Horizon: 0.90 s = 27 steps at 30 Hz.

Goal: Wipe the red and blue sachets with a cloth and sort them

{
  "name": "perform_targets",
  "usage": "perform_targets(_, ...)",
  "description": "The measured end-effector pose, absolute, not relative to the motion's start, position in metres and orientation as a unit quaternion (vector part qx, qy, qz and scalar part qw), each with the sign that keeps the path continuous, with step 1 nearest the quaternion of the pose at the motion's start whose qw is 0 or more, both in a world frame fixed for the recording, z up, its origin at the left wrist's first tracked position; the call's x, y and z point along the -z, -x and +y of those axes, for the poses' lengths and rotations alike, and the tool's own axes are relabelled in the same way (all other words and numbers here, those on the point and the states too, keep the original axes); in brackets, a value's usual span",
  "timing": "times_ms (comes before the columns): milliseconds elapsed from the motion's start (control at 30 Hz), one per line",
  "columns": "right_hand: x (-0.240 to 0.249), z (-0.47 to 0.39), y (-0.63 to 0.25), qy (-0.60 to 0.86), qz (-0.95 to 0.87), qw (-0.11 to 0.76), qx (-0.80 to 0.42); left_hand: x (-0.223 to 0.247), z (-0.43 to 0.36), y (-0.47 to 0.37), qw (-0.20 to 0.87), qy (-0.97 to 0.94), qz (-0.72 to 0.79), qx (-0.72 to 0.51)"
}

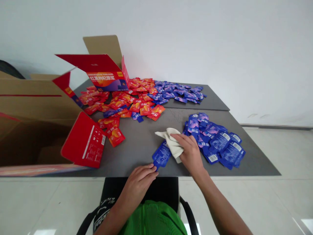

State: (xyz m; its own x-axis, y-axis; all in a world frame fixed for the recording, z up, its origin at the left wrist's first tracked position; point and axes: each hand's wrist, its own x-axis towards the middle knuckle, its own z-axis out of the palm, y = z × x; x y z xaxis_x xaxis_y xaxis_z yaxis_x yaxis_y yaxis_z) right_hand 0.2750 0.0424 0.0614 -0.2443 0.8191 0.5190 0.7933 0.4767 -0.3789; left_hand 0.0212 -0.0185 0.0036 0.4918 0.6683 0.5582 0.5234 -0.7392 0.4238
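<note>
A blue pouch (161,154) with white print lies flat near the front edge of the grey table (137,143). The fingers of my left hand (143,179) close on its narrow neck end at the lower left. My right hand (189,151) grips a folded cream cloth (174,143), which covers the pouch's upper right corner. Just right of that hand lies a loose pile of blue pouches (212,138), several with barcodes facing up.
An open red carton (105,76) stands at the back left among orange-red pouches (137,101). More blue pouches (176,91) are heaped at the back. A large open cardboard box (36,130) with a red flap (85,143) fills the left side.
</note>
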Motion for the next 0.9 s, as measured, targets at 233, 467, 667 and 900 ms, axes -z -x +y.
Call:
perform_targets(233,-0.04,0.018,-0.242,0.413,-0.86,0.278,-0.108,-0.006,-0.022,-0.023,0.125,-0.849,0.365,-0.362)
perform_targets(467,-0.06,0.054,-0.278,0.513,-0.789,0.339,-0.013,-0.001,-0.02,-0.024,0.107,-0.841,0.357,-0.391)
perform_targets(667,-0.05,0.007,-0.236,0.393,-0.874,0.271,-0.092,-0.005,-0.021,-0.024,0.133,-0.843,0.377,-0.36)
perform_targets(900,-0.056,0.065,-0.283,0.498,-0.807,0.318,-0.002,0.001,-0.021,-0.024,0.125,-0.834,0.363,-0.396)
